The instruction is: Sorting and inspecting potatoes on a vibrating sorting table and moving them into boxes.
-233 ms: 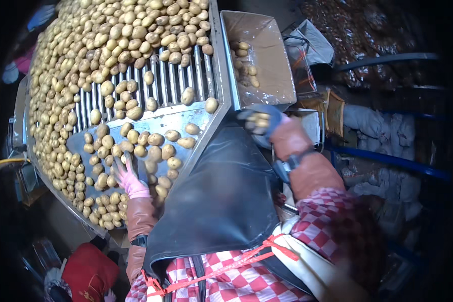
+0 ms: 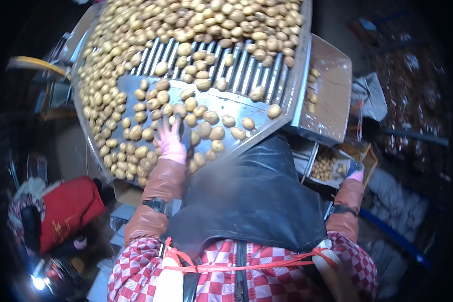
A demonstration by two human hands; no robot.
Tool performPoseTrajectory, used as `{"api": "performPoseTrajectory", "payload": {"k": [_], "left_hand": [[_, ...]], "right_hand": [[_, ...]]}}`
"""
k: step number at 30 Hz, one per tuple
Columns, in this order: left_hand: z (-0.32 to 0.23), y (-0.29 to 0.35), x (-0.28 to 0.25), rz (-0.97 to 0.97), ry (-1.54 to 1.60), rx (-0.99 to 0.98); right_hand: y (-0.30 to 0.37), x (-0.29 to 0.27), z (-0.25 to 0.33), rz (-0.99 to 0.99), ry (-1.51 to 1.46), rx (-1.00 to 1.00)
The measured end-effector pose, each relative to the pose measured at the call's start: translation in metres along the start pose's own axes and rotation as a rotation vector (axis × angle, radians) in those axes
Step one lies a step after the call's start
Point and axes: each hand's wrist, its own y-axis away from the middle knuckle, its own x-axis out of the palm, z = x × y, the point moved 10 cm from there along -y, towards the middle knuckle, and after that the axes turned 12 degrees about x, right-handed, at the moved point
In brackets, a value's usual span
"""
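My left hand point(image 2: 170, 141), in a pink glove with grey fingers, lies spread over loose potatoes point(image 2: 190, 104) on the metal sorting table point(image 2: 239, 103). Its fingers are apart and touch potatoes without gripping them. Off to the right, my right hand point(image 2: 356, 170), gloved in pink and dark blue, is low over a box point(image 2: 307, 160) of smaller potatoes point(image 2: 323, 166). A few lighter potatoes point(image 2: 342, 168) show against its fingers, which are closed round them as far as I can see; the fingertips are partly hidden.
A heap of potatoes point(image 2: 196, 20) covers the far side, above metal rollers point(image 2: 231, 70). At the table's right edge stands a plastic-lined carton point(image 2: 329, 90) with some potatoes. A person in red point(image 2: 70, 211) is at the lower left. A blue rail point(image 2: 395, 236) runs at the right.
My right hand has moved from beside the lined carton down to the smaller box, carrying potatoes. The whole view has turned and shifted; my left hand remains spread among the potatoes.
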Motion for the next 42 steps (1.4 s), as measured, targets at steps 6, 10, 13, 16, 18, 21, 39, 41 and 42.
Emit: {"api": "performPoseTrajectory", "payload": {"k": [6,10,13,16,18,21,39,41,42], "left_hand": [[-0.06,0.058,-0.036,0.008,-0.276,0.384],[0.022,0.103,-0.059,-0.1,0.016,0.099],[0.045,0.137,-0.067,-0.169,-0.089,-0.05],[0.046,0.147,-0.065,-0.187,-0.076,-0.294],[0.042,0.156,-0.048,-0.218,-0.087,-0.358],[0.004,0.133,-0.048,-0.095,-0.163,-0.031],[0.055,0.165,-0.063,-0.17,-0.11,-0.214],[0.058,0.167,-0.063,-0.184,-0.095,-0.212],[0.059,0.166,-0.064,-0.199,-0.08,-0.21]], "right_hand": [[0.149,0.416,-0.094,0.502,0.579,-0.427],[0.311,0.563,-0.163,0.836,1.159,-0.744],[0.309,0.594,-0.189,0.943,1.191,-0.78],[0.333,0.617,-0.193,0.376,1.552,-1.377],[0.319,0.628,-0.251,0.603,1.659,-0.528],[0.429,0.648,-0.307,0.753,2.016,-0.999],[0.389,0.697,-0.362,0.914,1.589,-0.681],[0.389,0.7,-0.364,1.085,1.61,-0.75],[0.372,0.692,-0.369,1.093,1.541,-0.395]]}}
